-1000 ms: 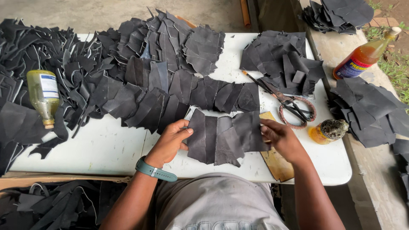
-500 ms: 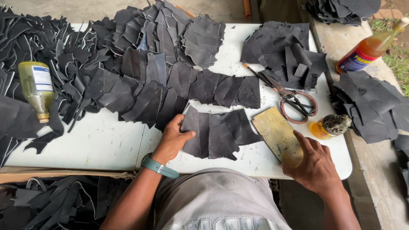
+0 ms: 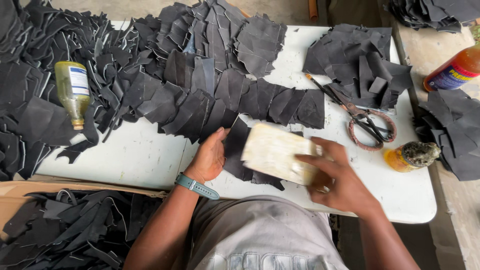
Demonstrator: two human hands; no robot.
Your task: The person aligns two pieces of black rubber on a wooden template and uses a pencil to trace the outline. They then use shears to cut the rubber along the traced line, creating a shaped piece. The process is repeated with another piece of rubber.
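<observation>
On the near edge of the white surface [image 3: 135,155], the left hand [image 3: 210,157] presses flat, fingers spread and holding nothing closed, on a joined strip of black leather pieces [image 3: 235,150] that lies just in front of the person's body. A teal wristwatch [image 3: 196,186] sits on that wrist. The right hand [image 3: 340,182] has its grip clamped on a pale wooden block [image 3: 277,152] (blurred, so its surface detail cannot be read), which it holds tilted over the right part of the same strip; whether the block touches the leather cannot be told.

Beyond the strip, a long overlapping row of black leather pieces [image 3: 270,100] runs across the middle of the surface, joining a large heap of black offcuts [image 3: 45,100] at the left. A clear bottle of yellowish liquid [image 3: 73,92] lies on its side among that heap. At the far right sits a separate stack of black pieces [image 3: 357,60], with a pair of scissors [image 3: 357,117] just in front of it. A small orange glue bottle with a crusted cap [image 3: 411,156] lies on its side near the right edge, and an orange bottle [image 3: 455,70] stands off the surface, further right. A cardboard box [image 3: 20,192] with more black scraps sits below at the left.
</observation>
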